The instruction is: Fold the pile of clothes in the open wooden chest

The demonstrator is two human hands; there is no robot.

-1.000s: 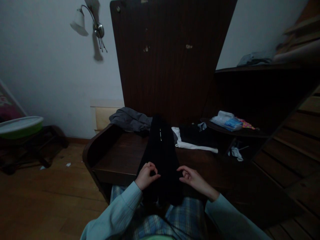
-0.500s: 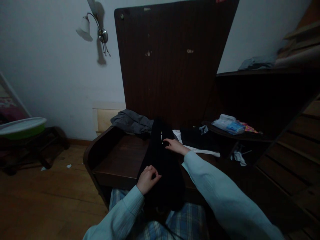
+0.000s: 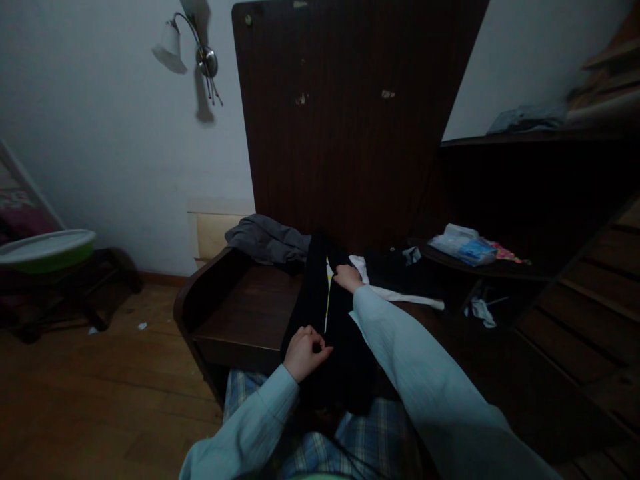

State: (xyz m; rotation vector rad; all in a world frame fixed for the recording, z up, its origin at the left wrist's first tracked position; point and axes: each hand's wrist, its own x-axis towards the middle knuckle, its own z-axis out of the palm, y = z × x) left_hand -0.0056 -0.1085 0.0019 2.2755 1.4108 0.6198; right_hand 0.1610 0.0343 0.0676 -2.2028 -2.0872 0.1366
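Free desktop left of black garment; apparently grey cloth behind.

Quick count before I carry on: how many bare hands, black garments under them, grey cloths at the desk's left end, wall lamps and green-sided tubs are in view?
Hands, the left hand and the right hand: 2
Black garment: 1
Grey cloth: 1
Wall lamp: 1
Green-sided tub: 1
Total: 6

Pale strip now longer
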